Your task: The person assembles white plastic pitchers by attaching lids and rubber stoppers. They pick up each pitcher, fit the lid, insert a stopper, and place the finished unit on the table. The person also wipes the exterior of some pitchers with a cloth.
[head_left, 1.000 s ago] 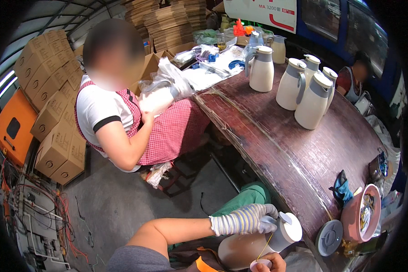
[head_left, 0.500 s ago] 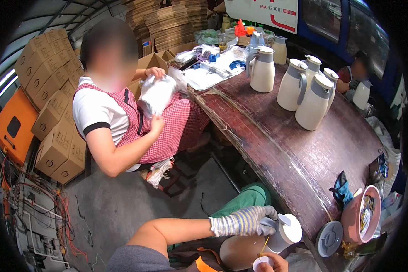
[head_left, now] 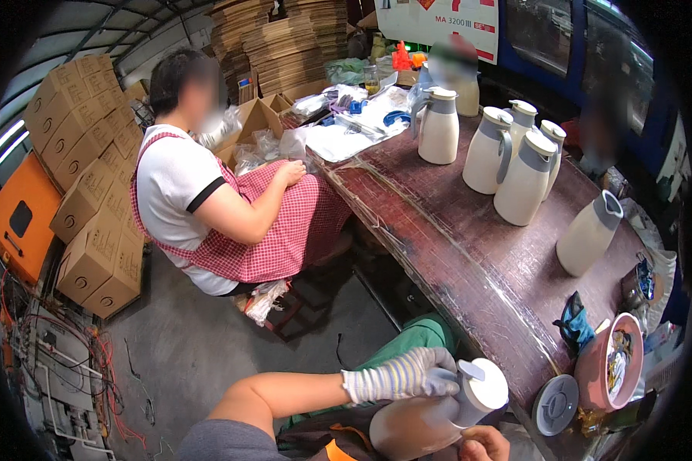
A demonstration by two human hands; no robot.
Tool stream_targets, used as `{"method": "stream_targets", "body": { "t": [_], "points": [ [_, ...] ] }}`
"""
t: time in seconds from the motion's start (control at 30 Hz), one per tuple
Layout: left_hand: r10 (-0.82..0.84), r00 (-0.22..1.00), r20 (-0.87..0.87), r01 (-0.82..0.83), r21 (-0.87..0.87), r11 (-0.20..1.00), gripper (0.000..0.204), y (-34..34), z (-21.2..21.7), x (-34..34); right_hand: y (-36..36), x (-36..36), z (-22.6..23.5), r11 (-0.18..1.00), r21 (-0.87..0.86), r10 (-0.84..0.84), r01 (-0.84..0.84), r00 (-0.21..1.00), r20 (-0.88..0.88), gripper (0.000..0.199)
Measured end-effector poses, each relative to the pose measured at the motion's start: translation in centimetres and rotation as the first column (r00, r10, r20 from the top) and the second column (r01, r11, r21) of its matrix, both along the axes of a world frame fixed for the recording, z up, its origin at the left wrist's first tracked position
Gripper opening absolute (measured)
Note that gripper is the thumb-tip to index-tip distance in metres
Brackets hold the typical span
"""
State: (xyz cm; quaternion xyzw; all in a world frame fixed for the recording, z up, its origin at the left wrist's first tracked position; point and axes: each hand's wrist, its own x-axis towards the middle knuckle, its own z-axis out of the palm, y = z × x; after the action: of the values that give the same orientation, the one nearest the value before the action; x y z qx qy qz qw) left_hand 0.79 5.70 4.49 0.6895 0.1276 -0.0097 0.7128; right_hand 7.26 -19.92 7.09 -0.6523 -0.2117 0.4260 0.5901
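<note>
My gloved left hand (head_left: pixel 401 375) clamps the cream jug (head_left: pixel 438 415) across my lap, bare right hand (head_left: pixel 484 444) gripping below; I judge the lid could slip toward the table (head_left: pixel 454 253) edge.

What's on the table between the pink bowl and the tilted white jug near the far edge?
In the head view, a crumpled blue cloth lies on the table between the pink bowl and the tilted white jug; the rest is bare wood.
</note>
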Motion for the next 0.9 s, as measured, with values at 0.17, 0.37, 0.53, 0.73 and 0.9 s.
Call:
{"method": "stream_targets", "body": {
  "t": [0.17, 0.37, 0.53, 0.73, 0.9],
  "points": [
    [0.313, 0.919, 0.238, -0.223, -0.34, 0.914, 0.043, 4.5, 5.2, -1.0, -0.9, 1.2, -0.5, 0.978, 0.012, -0.21, 0.21, 0.978, 0.015, 0.022],
    [0.598, 0.689, 0.409, -0.592, -0.158, 0.79, 0.038, 11.2, 8.9, 1.4, -0.6, 1.2, -1.7, 0.963, 0.029, -0.267, 0.267, 0.964, 0.006, 0.021],
    [0.702, 0.481, 0.525, -0.807, -0.049, 0.589, 0.04, 17.6, 5.5, 7.6, -1.2, 1.5, -3.3, 0.95, 0.016, -0.313, 0.313, 0.95, 0.009, 0.021],
    [0.56, 0.38, 0.737, -0.69, -0.177, 0.702, 0.041, 26.8, 3.2, 15.7, -1.1, 4.6, -2.5, 0.909, 0.077, -0.414, 0.409, 0.907, 0.075, 0.017],
    [0.664, 0.507, 0.55, -0.862, 0.306, 0.405, 0.059, 26.1, 5.4, 14.8, 5.1, 13.5, 3.9, 0.927, 0.199, -0.328, 0.318, 0.432, 0.84, 0.038]
  ]
}}
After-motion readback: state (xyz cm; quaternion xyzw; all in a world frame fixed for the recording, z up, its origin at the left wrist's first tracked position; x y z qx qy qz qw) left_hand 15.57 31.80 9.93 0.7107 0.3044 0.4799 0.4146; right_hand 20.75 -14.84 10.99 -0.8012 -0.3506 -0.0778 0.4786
